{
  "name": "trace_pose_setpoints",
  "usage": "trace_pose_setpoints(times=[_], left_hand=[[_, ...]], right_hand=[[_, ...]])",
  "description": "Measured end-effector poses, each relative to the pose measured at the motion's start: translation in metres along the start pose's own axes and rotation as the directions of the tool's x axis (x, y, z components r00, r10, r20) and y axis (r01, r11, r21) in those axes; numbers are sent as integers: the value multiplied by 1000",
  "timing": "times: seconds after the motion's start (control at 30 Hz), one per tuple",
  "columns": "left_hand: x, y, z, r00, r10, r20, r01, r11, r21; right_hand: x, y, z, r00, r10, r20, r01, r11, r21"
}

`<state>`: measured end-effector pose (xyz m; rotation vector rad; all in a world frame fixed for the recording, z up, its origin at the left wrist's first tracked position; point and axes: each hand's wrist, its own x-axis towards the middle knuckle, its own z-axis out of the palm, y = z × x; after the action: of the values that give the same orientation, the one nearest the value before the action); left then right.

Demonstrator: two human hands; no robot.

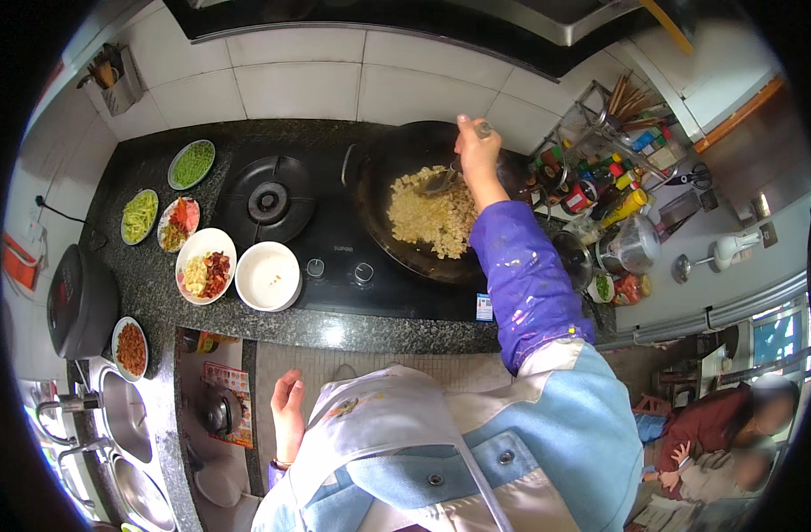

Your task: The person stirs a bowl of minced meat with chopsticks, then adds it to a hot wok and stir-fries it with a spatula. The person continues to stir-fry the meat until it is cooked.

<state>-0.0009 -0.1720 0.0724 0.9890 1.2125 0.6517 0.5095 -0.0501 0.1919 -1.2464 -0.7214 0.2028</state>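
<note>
A dark wok (pixel 372 229) sits on the right side of the black gas hob (pixel 339 292). Small, pale diced food (pixel 425 216) covers much of its bottom. My right hand (pixel 478 149) is closed around the handle of a metal cooking utensil (pixel 437 183), probably a spatula or ladle, whose head rests among the food. Away from the counter, by the apron, my left hand (pixel 288 409) hangs with nothing in it, its fingers loosely bent. Left of the hob controls stand a white bowl (pixel 267 276) holding a few crumbs and a bowl of chopped garlic and dried chillies (pixel 207 269).
Plates of chopped greens (pixel 192 164), pale green strips (pixel 139 216) and mixed cut ingredients (pixel 179 226) stand left of the bare burner (pixel 267 201). Minced meat (pixel 131 349) sits near the sink (pixel 124 412). Seasoning bottles (pixel 605 189) crowd the right. Two people (pixel 718 439) are behind at right.
</note>
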Motion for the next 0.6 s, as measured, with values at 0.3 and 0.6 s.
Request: trace_pose_setpoints(times=[0.3, 0.6], left_hand=[[-1, 12, 4, 995, 76, 59, -80, 994, 76], [5, 8, 19, 993, 71, 92, -71, 997, -6]], right_hand=[[-5, -33, -19, 992, 119, 40, -121, 992, 40], [-50, -38, -38, 989, 133, -65, -132, 991, 15]])
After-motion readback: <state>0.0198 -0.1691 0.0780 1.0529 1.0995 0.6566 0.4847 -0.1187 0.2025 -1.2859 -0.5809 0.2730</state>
